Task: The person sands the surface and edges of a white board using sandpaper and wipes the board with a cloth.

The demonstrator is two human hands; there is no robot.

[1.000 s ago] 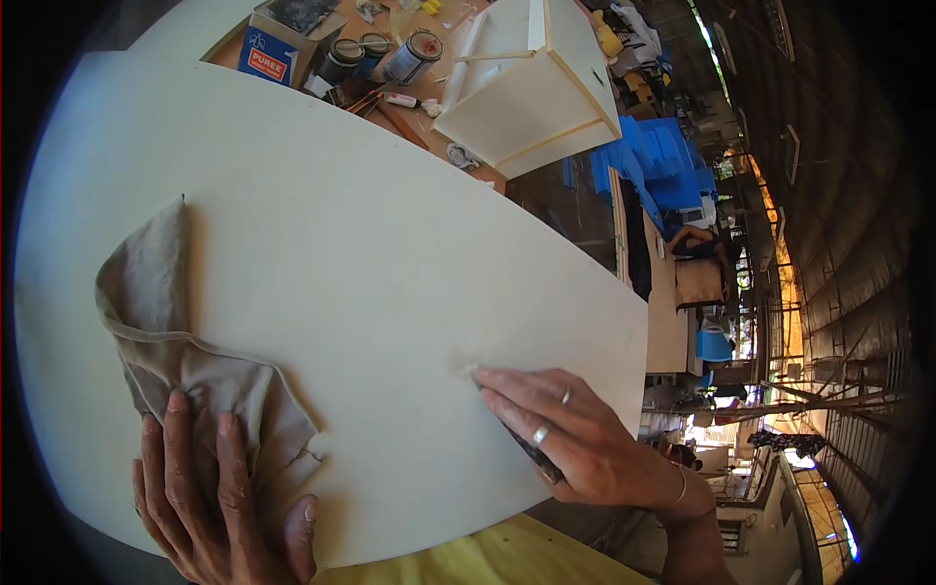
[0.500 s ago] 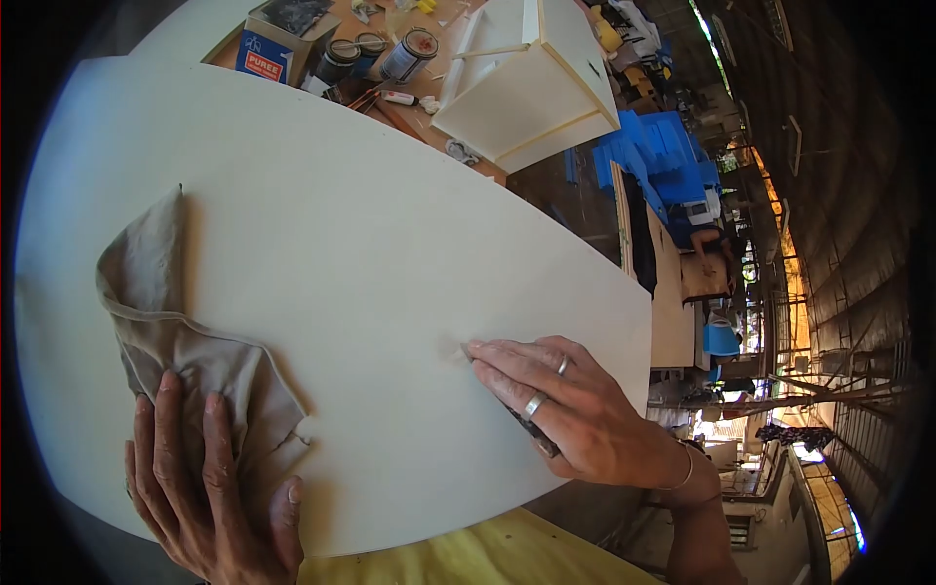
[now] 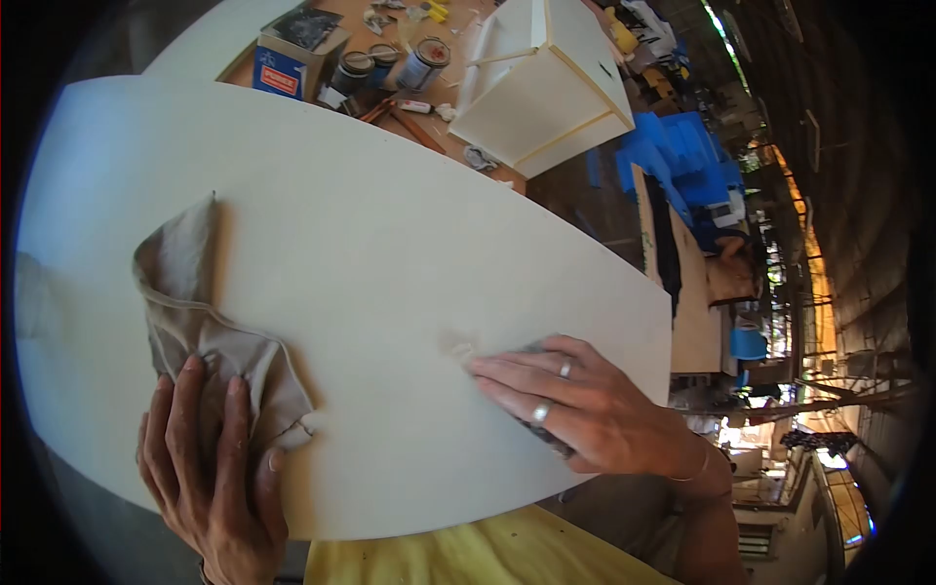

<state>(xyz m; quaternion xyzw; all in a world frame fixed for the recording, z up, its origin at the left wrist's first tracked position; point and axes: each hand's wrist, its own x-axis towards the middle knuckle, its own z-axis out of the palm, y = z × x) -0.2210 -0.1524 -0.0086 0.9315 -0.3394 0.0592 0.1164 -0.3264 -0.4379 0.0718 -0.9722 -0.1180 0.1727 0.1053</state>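
Note:
A large white panel [image 3: 370, 244] with a curved edge lies in front of me. At the left, a crumpled grey-brown cloth [image 3: 180, 258] rests on it. My left hand [image 3: 210, 468] lies over the cloth's near part, fingers stretched and slightly apart. My right hand [image 3: 575, 405], wearing two rings, presses flat on the panel's right part. Under its fingers is a thin dark piece of sandpaper [image 3: 546, 434], mostly hidden by the hand. Just beyond the fingertips, a small brownish smudge [image 3: 456, 341] marks the white surface.
Behind the panel, a brown worktop [image 3: 468, 24] holds paint cans [image 3: 425, 64], a blue box [image 3: 279, 70] and a white cabinet carcass [image 3: 546, 93]. Blue sheets [image 3: 682, 156] and another person [image 3: 731, 258] are farther right. Yellow fabric [image 3: 439, 556] shows below the panel's near edge.
The view has shifted, so most things sit slightly further right. My right hand has slid back a little from the smudge, showing more of it. My left hand remains on the cloth.

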